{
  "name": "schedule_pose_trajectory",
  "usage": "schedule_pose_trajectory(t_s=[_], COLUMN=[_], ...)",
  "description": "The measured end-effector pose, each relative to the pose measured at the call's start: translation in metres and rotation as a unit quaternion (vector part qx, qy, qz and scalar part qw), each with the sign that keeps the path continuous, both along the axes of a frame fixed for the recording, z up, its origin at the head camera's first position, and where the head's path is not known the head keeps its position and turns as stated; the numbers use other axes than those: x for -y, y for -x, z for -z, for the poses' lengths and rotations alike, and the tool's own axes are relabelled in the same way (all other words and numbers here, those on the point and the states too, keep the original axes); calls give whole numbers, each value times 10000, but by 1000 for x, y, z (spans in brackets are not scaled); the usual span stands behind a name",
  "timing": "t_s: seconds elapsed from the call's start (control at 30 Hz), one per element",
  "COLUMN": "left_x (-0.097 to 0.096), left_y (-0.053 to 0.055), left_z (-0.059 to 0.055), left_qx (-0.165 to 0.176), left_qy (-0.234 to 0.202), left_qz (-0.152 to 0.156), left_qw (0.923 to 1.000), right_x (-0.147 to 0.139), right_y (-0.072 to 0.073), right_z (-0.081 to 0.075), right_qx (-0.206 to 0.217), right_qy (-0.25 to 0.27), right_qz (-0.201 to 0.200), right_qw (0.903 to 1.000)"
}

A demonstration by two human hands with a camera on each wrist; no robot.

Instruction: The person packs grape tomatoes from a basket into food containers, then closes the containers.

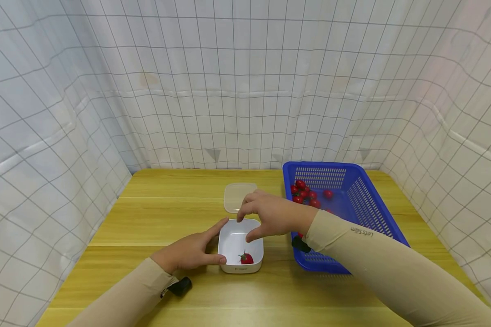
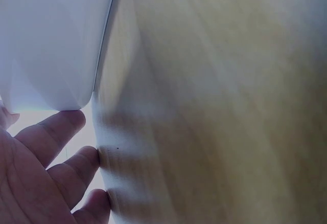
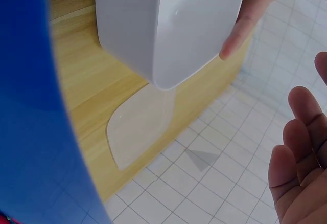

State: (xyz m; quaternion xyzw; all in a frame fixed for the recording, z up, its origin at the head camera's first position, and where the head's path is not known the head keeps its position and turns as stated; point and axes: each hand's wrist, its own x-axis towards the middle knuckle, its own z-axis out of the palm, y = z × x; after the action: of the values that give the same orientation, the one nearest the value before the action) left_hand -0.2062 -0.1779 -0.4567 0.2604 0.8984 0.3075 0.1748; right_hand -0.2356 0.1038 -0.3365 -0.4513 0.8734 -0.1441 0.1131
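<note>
A white square container (image 1: 240,269) stands on the wooden table with one red cherry tomato (image 1: 247,259), green stem up, inside near its front wall. My left hand (image 1: 192,250) holds the container's left side, thumb at the near corner and forefinger at the far one. In the left wrist view the other fingers (image 2: 76,170) extend beside the wall. Over the container hovers my right hand (image 1: 270,213), thumb and fingers apart with nothing between them. The right wrist view shows its loosely bent fingers (image 3: 301,132) away from the container (image 3: 127,24).
A blue plastic basket (image 1: 372,195) stands on the right, several cherry tomatoes (image 1: 303,194) gathered at its left side; my right forearm crosses over it. Behind the container lies a flat translucent lid (image 1: 234,193). White gridded curtains (image 1: 245,91) enclose the table's back and sides.
</note>
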Motion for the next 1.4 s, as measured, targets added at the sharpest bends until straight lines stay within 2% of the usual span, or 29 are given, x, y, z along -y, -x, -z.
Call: schedule_pose_trajectory(t_s=[0.3,0.53,0.67,0.97,1.17,1.4], left_x=[-1,0,0,-1,-1,0], left_y=[0,0,1,0,-1,0], left_z=[0,1,1,0,0,2], left_qx=[13,0,-12,-25,15,83], left_qy=[-9,-48,-80,-125,-162,-217], left_qz=[12,21,2,-4,-6,-10], left_qw=[10000,10000,10000,9999,9999,9997], right_x=[-3,-15,-26,-62,-84,-106], right_y=[0,2,2,11,16,25], right_z=[-1,-3,-7,-4,-3,8], right_qx=[95,67,30,-227,-130,-119], right_qy=[-61,120,183,318,205,31], right_qz=[182,355,569,988,1330,1597], right_qw=[9998,9993,9982,9943,9908,9871])
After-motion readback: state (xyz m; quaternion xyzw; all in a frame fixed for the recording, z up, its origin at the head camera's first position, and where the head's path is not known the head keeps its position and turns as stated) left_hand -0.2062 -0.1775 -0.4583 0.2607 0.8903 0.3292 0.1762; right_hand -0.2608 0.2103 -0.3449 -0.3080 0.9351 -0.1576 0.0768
